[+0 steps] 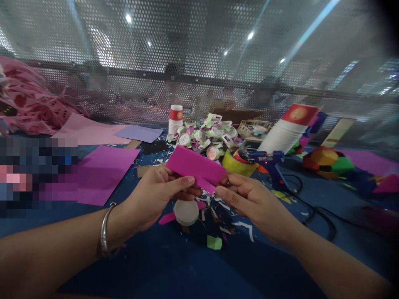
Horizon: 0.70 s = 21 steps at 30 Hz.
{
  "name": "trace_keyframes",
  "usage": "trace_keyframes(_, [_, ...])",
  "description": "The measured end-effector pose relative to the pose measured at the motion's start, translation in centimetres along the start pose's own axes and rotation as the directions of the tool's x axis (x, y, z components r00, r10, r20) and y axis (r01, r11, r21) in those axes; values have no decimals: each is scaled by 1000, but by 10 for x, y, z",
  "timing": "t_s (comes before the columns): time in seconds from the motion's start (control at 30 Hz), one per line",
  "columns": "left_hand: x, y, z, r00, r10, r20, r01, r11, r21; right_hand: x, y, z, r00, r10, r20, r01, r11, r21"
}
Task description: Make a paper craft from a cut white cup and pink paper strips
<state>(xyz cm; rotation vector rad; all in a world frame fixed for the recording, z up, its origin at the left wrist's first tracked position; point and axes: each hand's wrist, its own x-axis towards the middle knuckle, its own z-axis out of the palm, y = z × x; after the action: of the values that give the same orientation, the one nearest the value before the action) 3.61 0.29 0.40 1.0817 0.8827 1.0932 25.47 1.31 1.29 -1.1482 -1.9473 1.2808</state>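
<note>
A bright magenta piece of craft paper (197,162) is held up over the table between both hands. My left hand (165,185) is closed on its left end, thumb on top. My right hand (249,199) pinches its right end near a narrow strip at the lower edge. Below the hands lies a round white disc (186,212) with magenta pointed pieces sticking out at its sides. A small green paper scrap (214,242) and several white paper strips are scattered around it.
Behind stands a heap of small white cup pieces with coloured paper (215,133). A blue glue gun (272,164) with a black cord (324,216) is at right, near stacked paper cups (283,135). Purple sheets (106,174) and pink paper (28,99) lie left.
</note>
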Motion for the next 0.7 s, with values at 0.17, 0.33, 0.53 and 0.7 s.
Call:
trace_keyframes(0.17, [1,0,1,999,-15,38,15,1000,-12,1,0,2,998,30,47,-35,993,109])
trace_keyframes(0.33, [3,0,-1,995,-81,58,85,994,-74,3,1,3,996,33,80,-52,967,250])
trace_keyframes(0.53, [4,0,-4,981,-160,106,173,976,-135,4,4,3,995,7,102,-43,937,347])
trace_keyframes(0.7, [5,2,-4,980,-157,121,176,971,-163,4,2,4,995,3,97,-41,921,387])
